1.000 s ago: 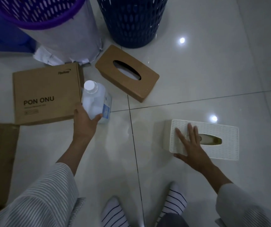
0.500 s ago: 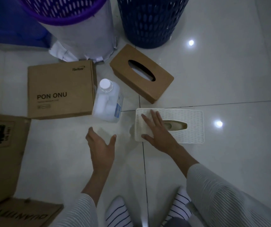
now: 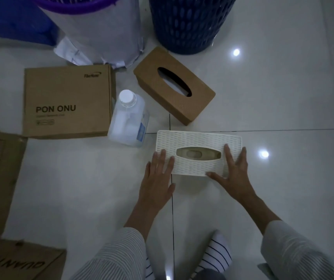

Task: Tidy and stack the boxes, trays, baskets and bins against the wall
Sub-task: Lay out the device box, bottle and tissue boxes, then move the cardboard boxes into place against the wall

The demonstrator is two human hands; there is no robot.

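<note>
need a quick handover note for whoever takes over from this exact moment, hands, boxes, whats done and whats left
Left hand: open, fingers flat on the left end of the white tissue box.
Right hand: open, flat on its right end, no grip.
White tissue box lies on the floor just in front of the brown tissue box and right of the bottle.
PON ONU box lies flat beside the bottle; purple basket and blue basket stand behind.
Done: nothing stacked.
Left: stack the boxes and line them up with the baskets.
</note>
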